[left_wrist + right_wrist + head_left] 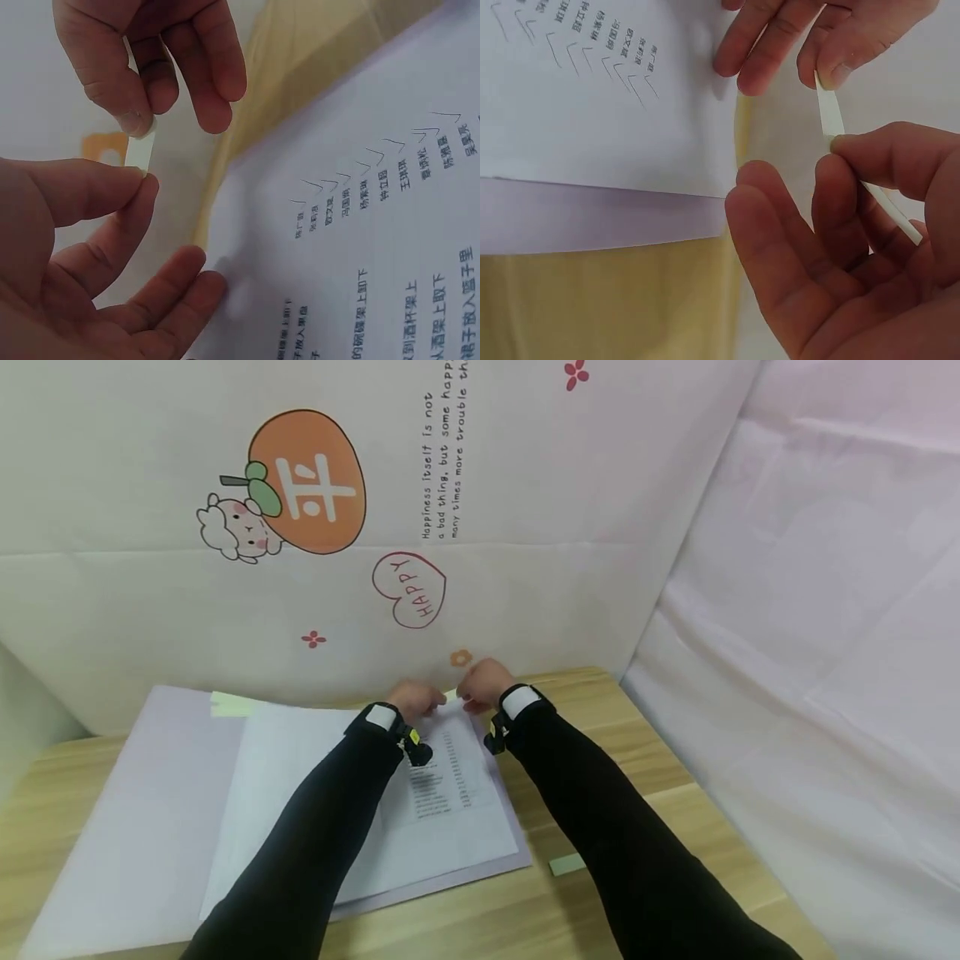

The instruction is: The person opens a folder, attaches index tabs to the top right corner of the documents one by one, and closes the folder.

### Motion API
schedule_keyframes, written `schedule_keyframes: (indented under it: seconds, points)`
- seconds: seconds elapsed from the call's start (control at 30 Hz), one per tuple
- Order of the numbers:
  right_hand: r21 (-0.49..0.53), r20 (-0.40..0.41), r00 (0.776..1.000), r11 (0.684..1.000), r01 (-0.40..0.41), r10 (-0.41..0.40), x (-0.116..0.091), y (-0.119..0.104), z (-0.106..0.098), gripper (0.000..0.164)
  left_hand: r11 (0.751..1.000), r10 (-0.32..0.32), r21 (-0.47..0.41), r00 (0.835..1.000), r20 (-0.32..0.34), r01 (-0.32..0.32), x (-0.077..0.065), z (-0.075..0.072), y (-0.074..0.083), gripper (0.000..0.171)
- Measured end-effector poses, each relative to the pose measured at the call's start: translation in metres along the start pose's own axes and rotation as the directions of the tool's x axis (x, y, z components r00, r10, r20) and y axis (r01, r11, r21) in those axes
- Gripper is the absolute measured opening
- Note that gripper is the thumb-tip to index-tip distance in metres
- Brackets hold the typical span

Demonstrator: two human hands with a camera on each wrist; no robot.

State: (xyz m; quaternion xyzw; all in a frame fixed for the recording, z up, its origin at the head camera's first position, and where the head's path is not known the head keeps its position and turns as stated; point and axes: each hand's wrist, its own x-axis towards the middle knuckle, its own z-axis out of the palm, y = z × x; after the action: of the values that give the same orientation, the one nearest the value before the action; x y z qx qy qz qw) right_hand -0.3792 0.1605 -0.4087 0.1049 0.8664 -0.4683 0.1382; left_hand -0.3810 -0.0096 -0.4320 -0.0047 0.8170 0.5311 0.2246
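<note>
Both hands are at the far right corner of a printed sheet (487,827). My left hand (416,699) pinches one end of a narrow pale green strip (140,154) between thumb and index finger. My right hand (486,685) pinches the strip a short way along, and its free end runs on into the right palm in the right wrist view. Between the two hands the strip is straight, held above the sheet's edge. Handwritten ticks mark the print below. Under the sheet lies an open lilac folder (142,802).
More white paper (277,760) lies on the folder's middle. Pale green strips (234,705) show at the folder's far edge, and another short green strip (567,864) lies on the wooden table (637,760) beside the right forearm. A printed white cloth (525,527) hangs behind the table.
</note>
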Motion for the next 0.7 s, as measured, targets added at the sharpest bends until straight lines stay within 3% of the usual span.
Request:
schedule_keyframes:
  seconds: [0.17, 0.27, 0.3, 0.37, 0.43, 0.7]
  points:
    - [-0.045, 0.0, 1.0, 0.999, 0.012, -0.012, 0.013, 0.018, 0.015, 0.008, 1.0, -0.029, 0.005, 0.999, -0.035, 0.029, 0.005, 0.005, -0.01, 0.016]
    - [-0.068, -0.029, 0.999, 0.997, 0.031, -0.033, 0.018, 0.028, 0.021, 0.013, 0.987, 0.022, 0.158, 0.999, -0.04, -0.016, 0.008, 0.01, -0.012, 0.014]
    - [-0.086, -0.034, 0.999, 0.996, 0.035, -0.038, 0.019, 0.031, 0.022, 0.016, 0.97, 0.049, 0.241, 0.998, -0.034, -0.039, 0.009, 0.012, -0.012, 0.017]
    - [-0.118, -0.04, 0.998, 0.992, 0.042, -0.047, 0.021, 0.036, 0.024, 0.021, 0.911, 0.089, 0.406, 0.996, -0.023, -0.072, 0.011, 0.015, -0.012, 0.025]
    - [-0.155, -0.041, 0.998, 0.987, 0.05, -0.057, 0.022, 0.041, 0.025, 0.023, 0.858, 0.101, 0.509, 0.994, -0.028, -0.073, 0.013, 0.018, -0.011, 0.028]
    - [-0.216, -0.092, 0.99, 0.973, 0.083, -0.105, 0.027, 0.05, 0.028, 0.026, 0.757, 0.049, 0.653, 0.995, -0.091, 0.022, 0.024, 0.023, -0.002, 0.017]
